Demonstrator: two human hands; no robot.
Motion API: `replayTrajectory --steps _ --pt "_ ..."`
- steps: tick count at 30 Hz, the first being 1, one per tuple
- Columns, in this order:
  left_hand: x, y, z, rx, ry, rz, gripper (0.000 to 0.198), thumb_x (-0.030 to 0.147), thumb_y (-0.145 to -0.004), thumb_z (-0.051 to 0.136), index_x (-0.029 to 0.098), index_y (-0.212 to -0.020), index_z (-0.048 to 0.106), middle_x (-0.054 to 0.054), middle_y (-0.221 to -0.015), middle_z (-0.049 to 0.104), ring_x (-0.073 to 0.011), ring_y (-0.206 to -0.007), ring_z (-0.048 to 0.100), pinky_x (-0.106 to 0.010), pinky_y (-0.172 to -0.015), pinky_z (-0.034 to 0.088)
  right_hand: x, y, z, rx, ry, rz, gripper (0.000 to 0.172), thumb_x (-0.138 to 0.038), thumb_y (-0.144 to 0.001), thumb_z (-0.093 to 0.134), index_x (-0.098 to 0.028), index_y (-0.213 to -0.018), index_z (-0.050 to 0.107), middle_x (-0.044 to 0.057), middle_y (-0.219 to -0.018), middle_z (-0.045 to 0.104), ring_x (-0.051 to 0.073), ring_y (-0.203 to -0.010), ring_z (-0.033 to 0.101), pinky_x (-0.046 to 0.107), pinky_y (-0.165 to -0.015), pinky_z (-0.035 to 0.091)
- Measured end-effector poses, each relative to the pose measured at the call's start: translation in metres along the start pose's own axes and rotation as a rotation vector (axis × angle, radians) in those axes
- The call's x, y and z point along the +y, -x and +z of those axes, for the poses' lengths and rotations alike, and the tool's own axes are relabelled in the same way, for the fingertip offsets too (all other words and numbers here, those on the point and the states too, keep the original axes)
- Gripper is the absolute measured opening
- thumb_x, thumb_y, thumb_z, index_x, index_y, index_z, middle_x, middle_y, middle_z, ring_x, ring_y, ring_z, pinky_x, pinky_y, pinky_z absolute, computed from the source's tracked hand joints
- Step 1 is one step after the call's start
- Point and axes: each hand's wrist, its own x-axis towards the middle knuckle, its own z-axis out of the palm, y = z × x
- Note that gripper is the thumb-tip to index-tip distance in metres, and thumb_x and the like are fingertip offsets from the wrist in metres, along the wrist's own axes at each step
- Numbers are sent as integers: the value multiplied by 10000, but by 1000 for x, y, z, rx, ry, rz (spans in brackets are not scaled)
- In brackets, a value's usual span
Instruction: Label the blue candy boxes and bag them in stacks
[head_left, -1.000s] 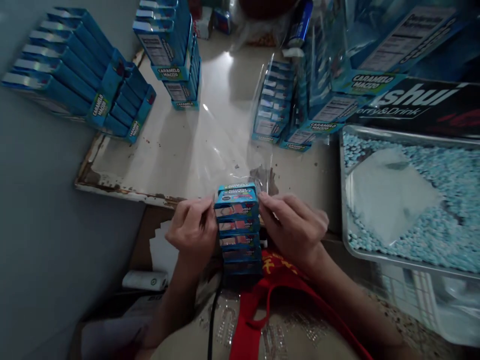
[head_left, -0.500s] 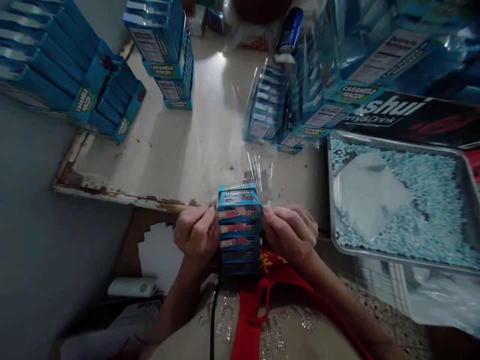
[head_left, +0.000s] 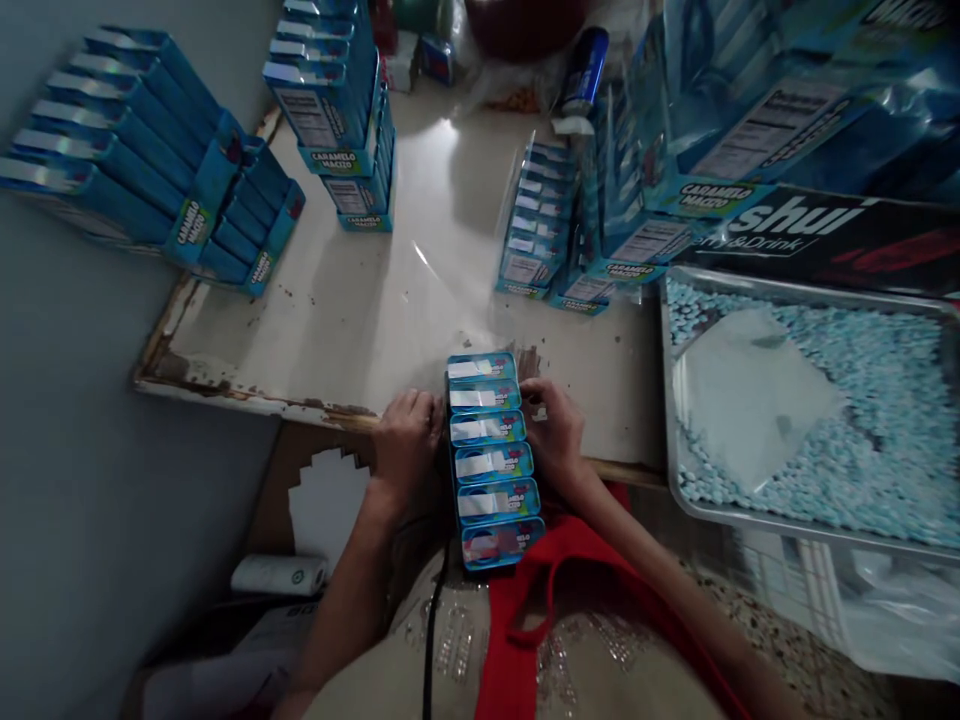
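Note:
A blue display box [head_left: 495, 465] holding a row of upright blue candy boxes with pale strips on top stands at the table's front edge, close to my body. My left hand [head_left: 409, 430] is closed at its left side, fingers curled together. Beside the right side, near the far end, my right hand [head_left: 553, 425] has thumb and fingers pinched. Both hands appear to grip the thin clear plastic around the box, though the film barely shows now.
Stacked blue candy displays stand at the left [head_left: 187, 190] and back [head_left: 330, 110]; plastic-wrapped displays [head_left: 630, 230] stand at the right. A metal tray [head_left: 667, 400] holds pale blue candies and a white sheet [head_left: 750, 400]. A blue can [head_left: 585, 70] is at the back.
The box has tipped so that its row of tops faces up more. Plastic that stood up beyond it has come down out of sight. My right hand has moved slightly farther from my body.

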Motion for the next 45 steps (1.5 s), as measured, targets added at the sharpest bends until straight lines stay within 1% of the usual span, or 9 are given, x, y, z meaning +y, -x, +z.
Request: replayTrajectory --steps 8,13,17,21,25,31,40,42,45 --pt "-4 6 -16 21 -40 321 191 157 -1001 519 194 -865 648 -115 -935 725 -268 -869 613 -382 -858 427 1 14 -15 -109 -90 -36 113 -187 -947 538 -255 -902 616 14 -824 703 182 -774 640 306 -731 496" --pt "2 5 -9 -33 -119 176 206 210 -1011 542 207 -826 634 -89 -834 688 -275 -823 599 -388 -801 398 15 1 -4 -80 -95 206 44 -278 -904 630 -241 -923 644 21 -810 706 195 -737 646 325 -726 505" --pt "10 8 -9 -24 -214 24 156 244 -1005 567 192 -910 679 -98 -860 700 -290 -859 613 -399 -813 389 20 -6 -7 -186 33 105 155 -297 -957 605 -228 -831 665 70 -872 727 224 -833 667 333 -772 492" --pt "11 7 -12 -70 -203 59 130 185 -968 593 196 -880 688 -111 -932 735 -286 -904 636 -401 -836 401 23 -6 -10 -259 -23 83 133 -275 -969 602 -225 -876 684 60 -904 738 196 -844 671 295 -780 492" --pt "4 1 -12 -83 -117 37 120 152 -924 601 205 -855 683 -111 -933 739 -291 -905 638 -411 -826 417 28 -4 -1 -215 -178 151 83 -221 -912 614 -225 -853 673 20 -839 734 169 -768 674 264 -720 480" --pt "-6 -7 -11 -161 154 -72 98 220 -910 588 206 -896 683 -92 -942 705 -267 -920 633 -381 -818 478 27 -5 7 -191 -89 119 95 -208 -926 583 -231 -884 666 38 -858 725 187 -801 655 282 -745 477" --pt "-15 -18 -12 -443 23 106 139 207 -935 530 175 -915 663 -159 -924 709 -304 -880 651 -395 -761 501 17 -8 3 -218 -293 273 83 -130 -764 625 -208 -747 647 -20 -706 685 130 -635 590 229 -627 408" --pt "-15 -13 -17 -446 55 146 183 234 -961 500 172 -970 672 -151 -954 723 -298 -898 671 -387 -765 516 12 -3 -4 -219 -353 302 87 -130 -749 624 -202 -700 626 -31 -661 662 117 -608 564 218 -612 399" --pt "-8 4 -26 -356 143 223 210 247 -1001 457 177 -985 654 -137 -969 736 -273 -899 689 -371 -790 536 5 15 -20 -232 -382 322 103 -171 -769 644 -200 -675 615 -29 -644 654 116 -604 564 213 -603 398"
